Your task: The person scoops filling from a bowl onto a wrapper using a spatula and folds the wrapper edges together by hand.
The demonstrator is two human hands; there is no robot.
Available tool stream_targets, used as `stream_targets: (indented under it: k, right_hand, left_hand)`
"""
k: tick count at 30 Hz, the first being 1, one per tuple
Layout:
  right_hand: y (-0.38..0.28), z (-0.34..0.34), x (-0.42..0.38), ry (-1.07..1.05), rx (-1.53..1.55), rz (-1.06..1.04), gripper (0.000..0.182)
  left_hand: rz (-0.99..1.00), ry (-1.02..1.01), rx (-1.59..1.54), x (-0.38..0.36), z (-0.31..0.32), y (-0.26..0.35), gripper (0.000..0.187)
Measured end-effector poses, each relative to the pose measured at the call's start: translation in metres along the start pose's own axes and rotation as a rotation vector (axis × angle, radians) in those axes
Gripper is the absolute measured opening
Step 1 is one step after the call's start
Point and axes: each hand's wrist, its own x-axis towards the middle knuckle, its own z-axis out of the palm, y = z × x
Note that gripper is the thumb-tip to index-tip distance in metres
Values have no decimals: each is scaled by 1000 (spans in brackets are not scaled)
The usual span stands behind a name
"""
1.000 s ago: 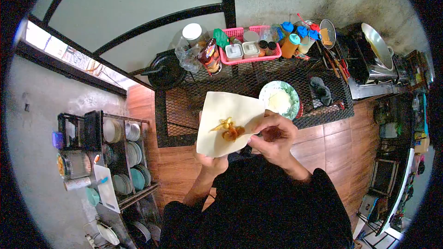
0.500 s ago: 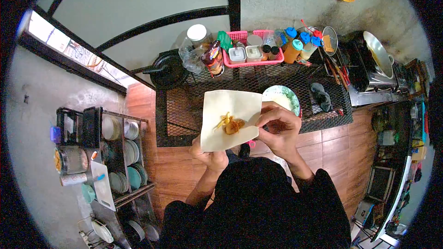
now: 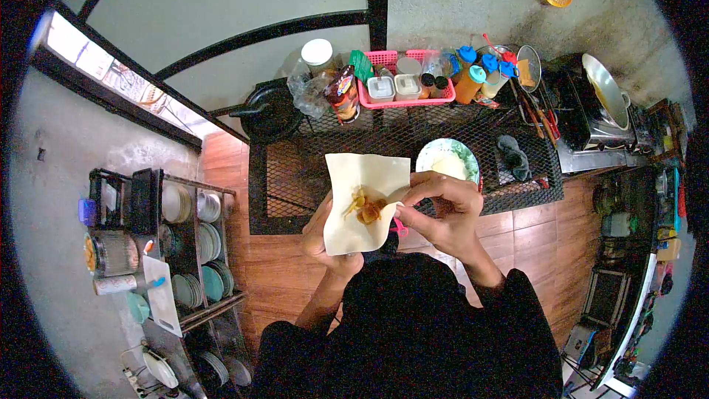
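Pale sheet [image 3: 373, 176]: held up before the table's [image 3: 260, 223] near edge, over the floor.
Left hand [image 3: 329, 240]: holding the sheet from beneath.
Right hand [image 3: 443, 210]: pinching its right edge.
Filling [image 3: 368, 208]: loose, uncovered – could slide off if tilted.
Sheet edge: may tear – likely cause, a hard pull.

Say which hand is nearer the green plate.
Right. The right hand is just on the person's side of the plate; the left hand is farther off, leftward, holding the wrapper.
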Motion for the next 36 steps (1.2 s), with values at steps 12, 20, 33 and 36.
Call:
stream_targets:
  k: [12, 20, 33, 36]
  right_hand:
    - [9, 9, 0, -9, 2, -7, 17]
    - [16, 16, -4, 58, 111, 21, 15]
    - [8, 7, -11, 20, -24, -148, 12]
    - [8, 15, -11, 89, 124, -70, 12]
  left_hand:
    - [-21, 215, 17, 39, 23, 32, 35]
    - [32, 218, -14, 48, 30, 32, 30]
    - [164, 82, 105, 57, 27, 43, 21]
    - [85, 70, 107, 56, 26, 44, 21]
